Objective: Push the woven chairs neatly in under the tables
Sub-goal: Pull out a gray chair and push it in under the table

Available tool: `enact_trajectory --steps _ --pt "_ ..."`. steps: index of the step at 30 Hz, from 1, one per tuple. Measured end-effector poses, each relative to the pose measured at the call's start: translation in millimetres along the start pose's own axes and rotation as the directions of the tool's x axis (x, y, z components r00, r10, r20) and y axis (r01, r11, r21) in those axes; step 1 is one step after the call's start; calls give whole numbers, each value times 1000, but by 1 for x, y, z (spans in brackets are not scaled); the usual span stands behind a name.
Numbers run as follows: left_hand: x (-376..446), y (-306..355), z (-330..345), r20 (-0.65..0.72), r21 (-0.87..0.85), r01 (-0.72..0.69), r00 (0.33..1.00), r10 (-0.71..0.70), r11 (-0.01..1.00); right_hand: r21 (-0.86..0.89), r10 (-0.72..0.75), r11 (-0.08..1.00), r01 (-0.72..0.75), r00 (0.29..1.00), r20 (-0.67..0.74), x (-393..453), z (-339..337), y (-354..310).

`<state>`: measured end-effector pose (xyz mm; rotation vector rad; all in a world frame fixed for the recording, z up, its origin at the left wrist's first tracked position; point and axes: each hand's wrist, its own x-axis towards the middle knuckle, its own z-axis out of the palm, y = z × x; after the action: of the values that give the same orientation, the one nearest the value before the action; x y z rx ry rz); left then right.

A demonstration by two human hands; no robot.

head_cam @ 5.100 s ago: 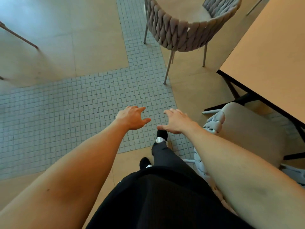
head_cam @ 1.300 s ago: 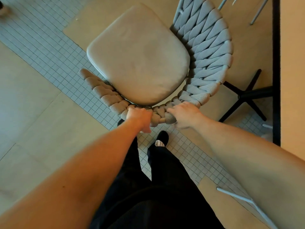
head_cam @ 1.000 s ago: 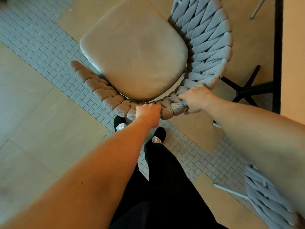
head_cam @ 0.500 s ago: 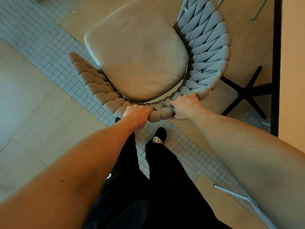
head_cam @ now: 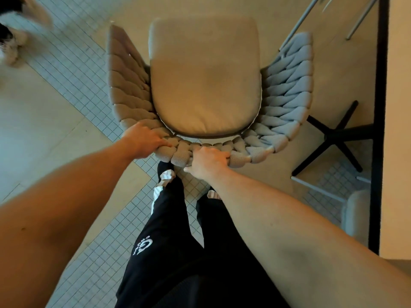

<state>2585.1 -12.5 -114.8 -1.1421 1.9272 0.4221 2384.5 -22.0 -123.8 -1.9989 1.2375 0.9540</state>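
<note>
A woven chair (head_cam: 287,85) with a thick braided grey back and a beige seat cushion (head_cam: 204,78) stands right in front of me, seen from above. My left hand (head_cam: 142,142) grips the top of the backrest on its left part. My right hand (head_cam: 208,162) grips the same rim near the middle, fingers curled over the braid. The chair's seat faces away from me, and the wooden table (head_cam: 398,107) with a black edge runs along the right side of the view, beside the chair.
The table's black cross-shaped foot (head_cam: 333,138) stands on the floor just right of the chair. A second chair (head_cam: 353,214) sits tucked at the table lower right. Thin metal legs (head_cam: 298,25) show top right. Someone's shoes (head_cam: 13,38) are at top left. My legs (head_cam: 175,218) stand on a tiled strip.
The chair has turned clockwise, so its seat now points straight away from me instead of up-left. Both hands stayed on the backrest rim, the left one sliding further left.
</note>
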Motion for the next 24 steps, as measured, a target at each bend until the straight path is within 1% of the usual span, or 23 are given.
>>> enact_trajectory --steps 2,3,4,7,9,11,14,17,20,22,24 --pt "2 0 1 -1 10 13 1000 -13 1000 -19 -45 999 45 999 4 -1 -3 2" --pt "4 2 0 -1 -13 25 1000 -25 1000 -36 -83 996 83 997 2 -3 -5 6" --pt "6 6 0 3 -54 35 999 -35 998 -58 -124 991 124 992 0 -3 -5 12" --pt "15 19 -6 95 -186 67 994 -50 980 -112 -224 968 225 974 17 -5 -9 36" --pt "19 25 -15 116 -246 74 992 -46 966 -164 -261 950 266 964 51 -4 -11 56" --pt "22 37 -26 116 -300 49 993 -15 953 -242 -278 927 286 958 64 -2 -14 77" --pt "29 69 -44 70 -401 14 997 15 916 -343 -252 899 273 962 107 2 -18 105" --pt "41 102 -59 29 -521 21 1000 -7 853 -431 -207 867 251 967 145 4 -26 130" --pt "51 127 -72 13 -618 44 999 -46 785 -459 -169 860 223 973 156 1 -38 149" --pt "55 138 -79 18 -642 68 997 -74 763 -493 -151 843 213 975 164 -1 -45 160" --pt "58 145 -82 9 -640 90 994 -109 763 -534 -129 824 193 980 154 0 -47 172"
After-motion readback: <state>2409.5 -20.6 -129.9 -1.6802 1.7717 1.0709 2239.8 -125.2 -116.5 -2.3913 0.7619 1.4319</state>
